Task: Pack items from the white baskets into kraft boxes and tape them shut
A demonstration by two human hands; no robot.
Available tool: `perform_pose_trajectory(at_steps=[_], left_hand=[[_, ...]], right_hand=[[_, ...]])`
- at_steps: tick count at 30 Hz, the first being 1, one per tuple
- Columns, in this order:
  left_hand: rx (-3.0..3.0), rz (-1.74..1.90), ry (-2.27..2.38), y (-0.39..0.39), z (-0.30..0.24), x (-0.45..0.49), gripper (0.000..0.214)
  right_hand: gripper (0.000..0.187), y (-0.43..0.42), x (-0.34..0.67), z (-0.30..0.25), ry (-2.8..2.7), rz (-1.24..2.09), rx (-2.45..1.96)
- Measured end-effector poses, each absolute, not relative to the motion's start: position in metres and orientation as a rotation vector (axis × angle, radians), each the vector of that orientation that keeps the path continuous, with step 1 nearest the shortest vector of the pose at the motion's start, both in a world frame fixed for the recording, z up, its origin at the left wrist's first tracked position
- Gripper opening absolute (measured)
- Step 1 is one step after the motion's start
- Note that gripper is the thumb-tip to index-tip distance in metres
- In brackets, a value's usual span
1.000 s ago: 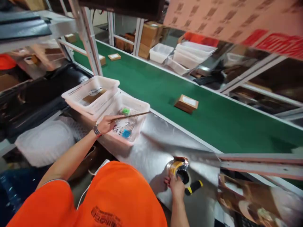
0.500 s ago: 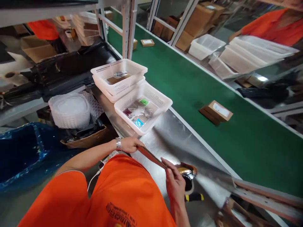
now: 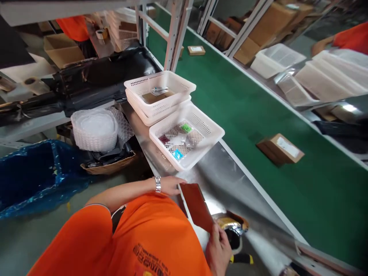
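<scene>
A flat piece of brown cardboard [image 3: 197, 207] is stretched between my two hands, its broad face tilted up and a pale edge along its near side. My left hand [image 3: 169, 185], with a metal watch at the wrist, grips its far left end. At the other end, my right hand [image 3: 219, 248] pinches the corner between thumb and fingers. Just beyond my right hand, what looks like a tape dispenser [image 3: 234, 226] with a yellow and black handle lies on the metal table [image 3: 230, 172]. A white basket [image 3: 208, 143] holding several small plastic packets stands past my left hand.
Stacked white baskets [image 3: 161, 109] stand behind the first. A green conveyor belt [image 3: 244, 111] runs along the right, carrying a small carton [image 3: 287, 147]. Bubble wrap [image 3: 94, 130] and a blue-lined bin [image 3: 28, 176] are at left. Co-workers in orange are across the belt and far left.
The cardboard has turned from edge-on to show its broad face, still held by both hands. The view has shifted, so the surroundings sit farther right, apart from the bin.
</scene>
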State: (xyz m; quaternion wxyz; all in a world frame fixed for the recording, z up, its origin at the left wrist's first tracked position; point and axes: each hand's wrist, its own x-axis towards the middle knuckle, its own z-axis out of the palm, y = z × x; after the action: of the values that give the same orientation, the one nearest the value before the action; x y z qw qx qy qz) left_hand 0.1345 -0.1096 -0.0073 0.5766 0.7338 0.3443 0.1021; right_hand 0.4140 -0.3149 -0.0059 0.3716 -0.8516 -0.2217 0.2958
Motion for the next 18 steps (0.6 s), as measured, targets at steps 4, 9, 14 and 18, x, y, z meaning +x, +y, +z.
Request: perform_pose_trajectory(at_steps=[4,9,14,18], left_hand=[[1.674,0.166,0.789,-0.084,-0.004,0.066,0.032],[1.648,0.112,0.875,-0.084,-0.002,0.03,0.035],[1.594,0.178,1.004,-0.118,-0.013,0.107,0.077],[1.467,0.131,0.994,-0.134,-0.028,0.174,0.103]], right_hand=[[0.078,-0.312,0.418,-0.014,-0.66,0.771,-2.192],[0.074,-0.309,0.415,-0.02,-0.712,0.951,-2.099],[0.068,-0.309,0.409,-0.014,-0.771,1.023,-2.065],[0.07,-0.312,0.398,-0.004,-0.753,1.051,-2.07]])
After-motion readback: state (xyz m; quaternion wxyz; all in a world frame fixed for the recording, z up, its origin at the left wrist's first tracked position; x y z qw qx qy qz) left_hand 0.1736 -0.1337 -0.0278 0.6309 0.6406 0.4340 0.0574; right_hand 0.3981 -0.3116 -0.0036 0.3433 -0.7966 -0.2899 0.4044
